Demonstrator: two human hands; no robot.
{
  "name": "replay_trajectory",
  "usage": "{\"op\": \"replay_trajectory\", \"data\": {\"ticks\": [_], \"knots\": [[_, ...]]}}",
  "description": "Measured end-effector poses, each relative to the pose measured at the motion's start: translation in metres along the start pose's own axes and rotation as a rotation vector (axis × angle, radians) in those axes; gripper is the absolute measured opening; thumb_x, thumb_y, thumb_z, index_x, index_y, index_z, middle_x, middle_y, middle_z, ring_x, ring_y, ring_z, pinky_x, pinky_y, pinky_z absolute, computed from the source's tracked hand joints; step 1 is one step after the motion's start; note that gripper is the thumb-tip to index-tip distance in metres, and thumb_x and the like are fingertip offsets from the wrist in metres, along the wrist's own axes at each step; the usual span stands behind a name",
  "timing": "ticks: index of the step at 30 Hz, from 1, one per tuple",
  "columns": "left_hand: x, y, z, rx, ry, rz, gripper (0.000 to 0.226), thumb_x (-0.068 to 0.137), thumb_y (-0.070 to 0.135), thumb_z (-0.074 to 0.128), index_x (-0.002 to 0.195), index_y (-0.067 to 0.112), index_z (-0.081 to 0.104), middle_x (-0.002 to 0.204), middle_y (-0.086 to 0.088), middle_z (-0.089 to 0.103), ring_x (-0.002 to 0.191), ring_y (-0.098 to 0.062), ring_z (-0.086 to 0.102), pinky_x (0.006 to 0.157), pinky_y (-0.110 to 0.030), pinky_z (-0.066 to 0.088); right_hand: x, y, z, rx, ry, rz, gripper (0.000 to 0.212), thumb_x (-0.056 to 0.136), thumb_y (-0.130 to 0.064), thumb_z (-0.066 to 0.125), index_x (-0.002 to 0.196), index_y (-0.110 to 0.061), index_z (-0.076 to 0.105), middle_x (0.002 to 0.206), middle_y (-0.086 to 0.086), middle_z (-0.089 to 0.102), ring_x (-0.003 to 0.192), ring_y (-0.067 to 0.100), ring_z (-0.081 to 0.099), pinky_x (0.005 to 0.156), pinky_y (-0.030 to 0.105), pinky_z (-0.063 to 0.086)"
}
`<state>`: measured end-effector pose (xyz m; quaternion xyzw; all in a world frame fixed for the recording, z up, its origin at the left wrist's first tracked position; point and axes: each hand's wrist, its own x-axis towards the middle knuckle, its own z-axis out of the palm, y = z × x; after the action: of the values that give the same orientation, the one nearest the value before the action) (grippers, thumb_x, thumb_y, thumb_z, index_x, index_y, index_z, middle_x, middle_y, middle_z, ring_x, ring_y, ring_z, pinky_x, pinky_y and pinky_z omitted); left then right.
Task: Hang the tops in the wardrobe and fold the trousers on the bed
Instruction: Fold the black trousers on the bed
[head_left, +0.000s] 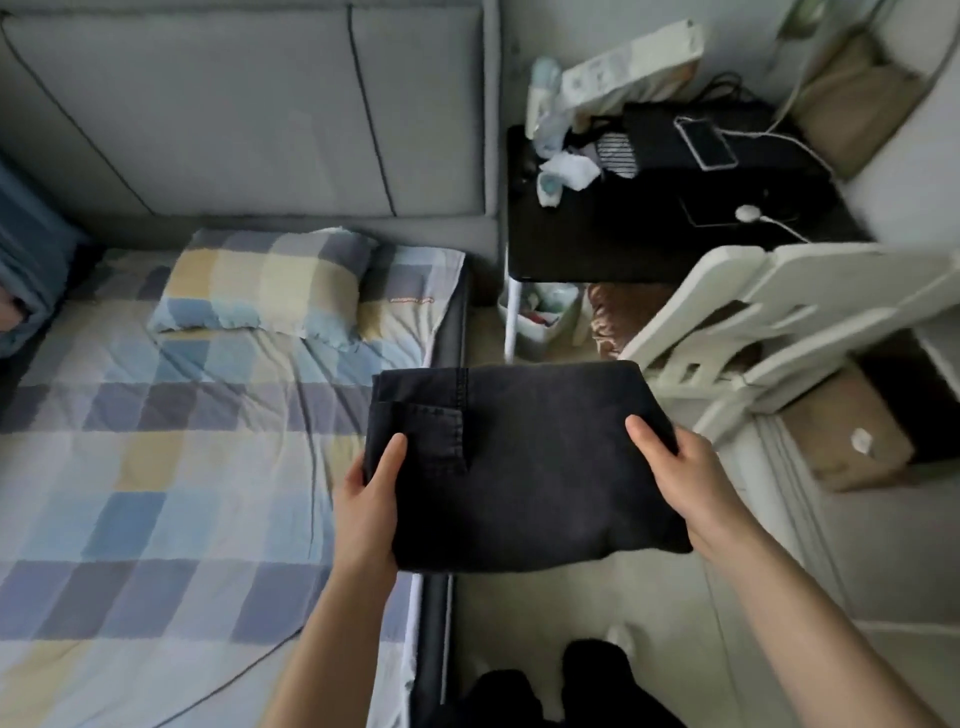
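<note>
Folded trousers (519, 462) held in the air at centre frame, over the bed (156, 467) edge and floor gap. Left hand (371, 499) grips the 9 o'clock edge, right hand (680, 478) the 3 o'clock edge, thumbs on top; fingers underneath are hidden, probably curled. Risk: the unsupported middle sags and the fold opens, or it lands half off the mattress. Pillow (265, 286) at 10 o'clock.
</note>
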<state>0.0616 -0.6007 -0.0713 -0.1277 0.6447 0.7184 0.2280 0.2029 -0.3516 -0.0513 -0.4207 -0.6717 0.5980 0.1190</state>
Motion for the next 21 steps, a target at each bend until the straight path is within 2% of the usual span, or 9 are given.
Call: {"op": "replay_trajectory", "data": {"ticks": [3, 6, 9, 11, 13, 15, 18, 21], "knots": [[-0.004, -0.014, 0.063, 0.047, -0.081, -0.008, 0.032, 0.082, 0.041, 0.074, 0.102, 0.017, 0.073, 0.097, -0.003, 0.076, 0.089, -0.019, 0.073, 0.064, -0.028, 0.058, 0.001, 0.012, -0.059, 0.139, 0.020, 0.076, 0.015, 0.077, -0.063, 0.063, 0.084, -0.050, 0.066, 0.089, -0.024, 0.071, 0.082, 0.001, 0.068, 0.069, 0.026, 0.053], [-0.017, -0.033, 0.128, 0.093, -0.167, -0.051, 0.031, 0.083, 0.041, 0.072, 0.105, 0.019, 0.073, 0.100, 0.000, 0.076, 0.092, -0.017, 0.073, 0.073, -0.032, 0.059, 0.003, 0.024, -0.123, 0.263, 0.024, 0.145, 0.029, 0.064, -0.071, 0.065, 0.089, -0.056, 0.064, 0.095, -0.026, 0.070, 0.084, -0.003, 0.068, 0.068, 0.025, 0.054], [-0.028, -0.055, 0.188, 0.136, -0.225, -0.076, 0.024, 0.082, 0.041, 0.073, 0.100, 0.025, 0.075, 0.097, -0.001, 0.076, 0.090, -0.018, 0.073, 0.067, -0.029, 0.058, 0.009, 0.038, -0.182, 0.317, 0.069, 0.179, 0.041, 0.059, -0.073, 0.067, 0.095, -0.054, 0.063, 0.098, -0.026, 0.070, 0.087, -0.002, 0.068, 0.071, 0.025, 0.054], [-0.034, -0.071, 0.229, 0.177, -0.260, -0.104, 0.020, 0.082, 0.041, 0.073, 0.095, 0.027, 0.076, 0.095, -0.002, 0.076, 0.090, -0.021, 0.073, 0.068, -0.031, 0.057, 0.012, 0.049, -0.222, 0.330, 0.118, 0.191, 0.045, 0.063, -0.069, 0.068, 0.103, -0.051, 0.060, 0.099, -0.025, 0.069, 0.090, -0.001, 0.068, 0.073, 0.025, 0.054], [-0.039, -0.084, 0.268, 0.228, -0.316, -0.147, 0.025, 0.079, 0.044, 0.075, 0.096, 0.026, 0.076, 0.096, -0.002, 0.076, 0.089, -0.022, 0.073, 0.069, -0.032, 0.057, 0.013, 0.061, -0.259, 0.351, 0.178, 0.207, 0.044, 0.072, -0.060, 0.070, 0.113, -0.046, 0.059, 0.109, -0.020, 0.068, 0.099, 0.004, 0.066, 0.083, 0.032, 0.054], [-0.044, -0.098, 0.308, 0.283, -0.395, -0.185, 0.025, 0.078, 0.046, 0.076, 0.094, 0.027, 0.076, 0.095, -0.002, 0.077, 0.085, -0.020, 0.074, 0.062, -0.030, 0.058, 0.013, 0.074, -0.295, 0.387, 0.243, 0.221, 0.046, 0.076, -0.052, 0.071, 0.119, -0.039, 0.058, 0.115, -0.013, 0.068, 0.104, 0.010, 0.066, 0.089, 0.038, 0.054], [-0.048, -0.112, 0.357, 0.362, -0.519, -0.226, 0.024, 0.079, 0.043, 0.076, 0.092, 0.023, 0.076, 0.093, -0.004, 0.077, 0.082, -0.022, 0.074, 0.059, -0.030, 0.058, 0.012, 0.087, -0.331, 0.467, 0.316, 0.245, 0.047, 0.069, -0.051, 0.075, 0.112, -0.040, 0.059, 0.110, -0.014, 0.069, 0.099, 0.010, 0.068, 0.082, 0.036, 0.057], [-0.045, -0.123, 0.398, 0.442, -0.624, -0.245, 0.022, 0.080, 0.038, 0.076, 0.093, 0.020, 0.073, 0.090, -0.005, 0.077, 0.081, -0.023, 0.074, 0.059, -0.030, 0.058, 0.015, 0.100, -0.356, 0.515, 0.413, 0.267, 0.056, 0.067, -0.051, 0.075, 0.119, -0.037, 0.059, 0.111, -0.015, 0.068, 0.101, 0.011, 0.067, 0.080, 0.035, 0.057]]}}
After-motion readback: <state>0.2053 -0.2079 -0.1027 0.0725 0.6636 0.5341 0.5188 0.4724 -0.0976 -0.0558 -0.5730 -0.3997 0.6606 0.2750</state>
